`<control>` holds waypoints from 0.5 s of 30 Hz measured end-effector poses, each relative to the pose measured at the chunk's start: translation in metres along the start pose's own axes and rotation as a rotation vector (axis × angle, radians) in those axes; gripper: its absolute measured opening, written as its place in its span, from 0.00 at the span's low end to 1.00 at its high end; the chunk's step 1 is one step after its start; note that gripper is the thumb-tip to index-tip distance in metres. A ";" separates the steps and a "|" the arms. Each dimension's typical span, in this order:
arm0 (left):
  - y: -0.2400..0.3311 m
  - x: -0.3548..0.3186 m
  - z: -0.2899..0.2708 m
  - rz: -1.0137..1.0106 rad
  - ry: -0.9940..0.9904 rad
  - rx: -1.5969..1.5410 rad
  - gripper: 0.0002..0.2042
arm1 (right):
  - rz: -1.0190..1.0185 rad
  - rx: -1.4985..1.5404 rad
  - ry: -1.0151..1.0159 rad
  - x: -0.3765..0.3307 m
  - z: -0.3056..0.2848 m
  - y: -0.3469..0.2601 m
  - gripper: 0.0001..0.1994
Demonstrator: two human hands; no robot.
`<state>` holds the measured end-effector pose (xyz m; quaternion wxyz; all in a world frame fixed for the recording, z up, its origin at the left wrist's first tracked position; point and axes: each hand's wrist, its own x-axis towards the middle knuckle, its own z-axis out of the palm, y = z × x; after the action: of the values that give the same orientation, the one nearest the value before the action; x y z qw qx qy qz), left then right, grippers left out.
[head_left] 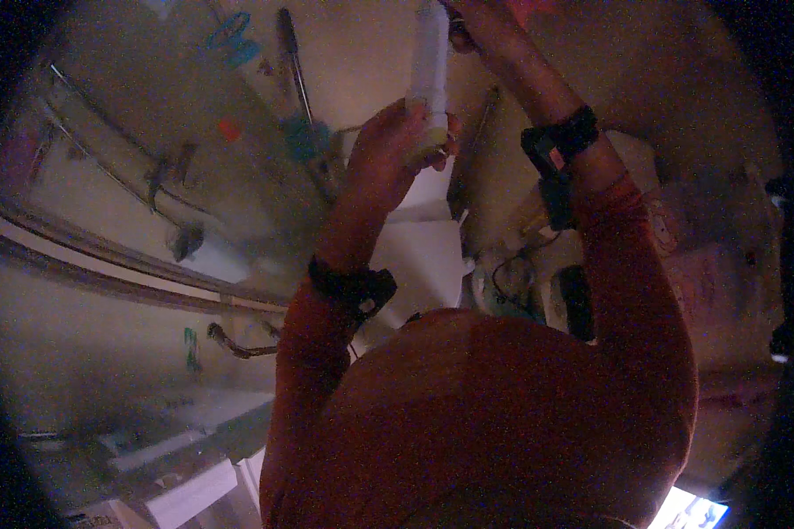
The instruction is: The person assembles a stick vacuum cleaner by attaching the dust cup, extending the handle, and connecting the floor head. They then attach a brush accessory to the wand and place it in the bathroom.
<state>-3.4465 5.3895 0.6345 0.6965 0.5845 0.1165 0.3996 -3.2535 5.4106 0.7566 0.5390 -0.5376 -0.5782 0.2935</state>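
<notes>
The room is dim and the picture grainy. A long white tube-shaped thing (429, 66) stands near the top centre, with a yellowish lower end; its exact kind cannot be made out. My left hand (386, 145) is closed around its lower part. Close beside the tube's upper part is my right hand (485, 33), its fingers curled and partly cut off by the top edge. Whether those fingers grip the tube or something small and dark is unclear. Each wrist wears a dark band with a small box, the left band (348, 286) and the right band (560, 141).
Below my left hand is a white, box-like surface (419, 256). A dark-handled rod (295, 75) lies at upper left, near a small orange spot (228, 130). Curved rails (106, 273) run along the left. A lit screen (690, 510) glows at lower right.
</notes>
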 end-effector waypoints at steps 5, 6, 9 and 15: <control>0.011 0.020 -0.012 -0.110 -0.087 -0.314 0.21 | 0.145 0.157 0.019 0.011 -0.011 0.015 0.23; 0.012 0.025 -0.016 -0.090 -0.118 -0.361 0.21 | 0.175 0.159 0.039 0.010 -0.010 0.018 0.22; 0.013 0.040 -0.028 -0.119 -0.164 -0.582 0.21 | 0.068 0.302 -0.030 0.009 0.001 0.027 0.19; 0.014 0.050 -0.048 -0.116 -0.163 -0.713 0.21 | -0.051 0.346 -0.324 0.036 0.012 0.039 0.21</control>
<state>-3.4504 5.4586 0.6489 0.8849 0.3275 -0.0526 0.3270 -3.2473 5.4572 0.7287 0.5307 -0.3684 -0.6115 0.4569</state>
